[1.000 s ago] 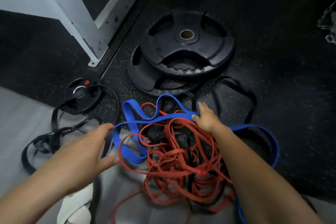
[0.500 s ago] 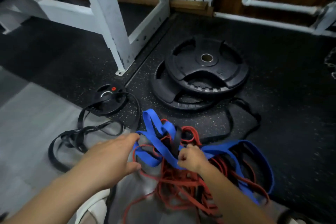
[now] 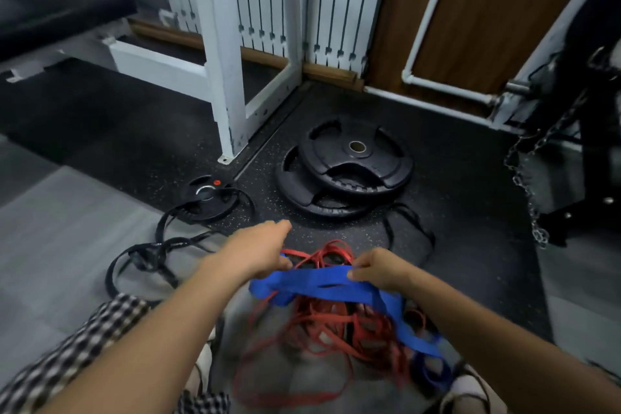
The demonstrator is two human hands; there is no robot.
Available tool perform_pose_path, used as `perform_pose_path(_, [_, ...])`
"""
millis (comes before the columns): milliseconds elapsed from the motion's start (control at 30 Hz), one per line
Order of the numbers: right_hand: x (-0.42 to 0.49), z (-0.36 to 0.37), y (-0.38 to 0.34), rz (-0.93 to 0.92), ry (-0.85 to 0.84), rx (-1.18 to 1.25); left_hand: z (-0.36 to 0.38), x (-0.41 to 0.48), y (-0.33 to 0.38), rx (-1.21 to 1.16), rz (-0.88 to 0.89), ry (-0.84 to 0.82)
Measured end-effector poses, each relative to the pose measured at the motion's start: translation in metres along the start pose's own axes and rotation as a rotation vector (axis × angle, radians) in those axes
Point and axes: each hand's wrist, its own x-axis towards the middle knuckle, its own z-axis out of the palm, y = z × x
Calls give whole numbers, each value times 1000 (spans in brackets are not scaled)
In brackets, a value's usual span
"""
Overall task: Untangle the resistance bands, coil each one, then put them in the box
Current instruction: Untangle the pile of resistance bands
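A wide blue resistance band (image 3: 322, 286) hangs bunched between my two hands above the floor. My right hand (image 3: 379, 267) pinches its right part. My left hand (image 3: 258, 250) holds its left end, with the forefinger pointing forward. Under the blue band lies a tangle of thin red bands (image 3: 319, 329) mixed with some black ones. More black bands (image 3: 158, 252) lie in loose loops on the floor to the left, and another black loop (image 3: 411, 228) lies beyond the tangle. No box is in view.
Two stacked black weight plates (image 3: 349, 171) lie ahead, a small plate (image 3: 206, 197) to their left. A white rack post (image 3: 223, 54) stands behind. A chain (image 3: 527, 185) and dark machine sit at the right. My checkered clothing (image 3: 84, 343) shows at lower left.
My hands have lifted the blue band up off the pile and pulled it out between them. The view has tilted up, showing more of the rack and wall.
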Motion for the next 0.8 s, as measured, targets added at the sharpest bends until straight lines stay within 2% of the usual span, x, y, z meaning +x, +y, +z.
perform_pose_path(133, [-37, -6, -1, 92, 38, 152, 1, -10, 3, -63, 44, 28])
perform_pose_path(200, [-52, -11, 0, 78, -1, 80, 2, -14, 4, -90, 51, 31])
perform_pose_path(300, [-76, -25, -11, -31, 12, 24, 6, -13, 13, -225, 83, 55])
perform_pose_path(400, [-90, -32, -21, -170, 52, 228, 13, -10, 38, -415, 216, 92])
perform_pose_path(533, [-85, -29, -13, -214, 69, 355, 16, -1, 58, -570, 317, -2])
perform_pose_path(667, [-80, -34, -4, -176, -13, 310, 12, 11, 54, -548, 331, -132])
perform_pose_path(800, [-76, -42, 2, -111, -71, 253, 7, 12, 56, -621, 334, -166])
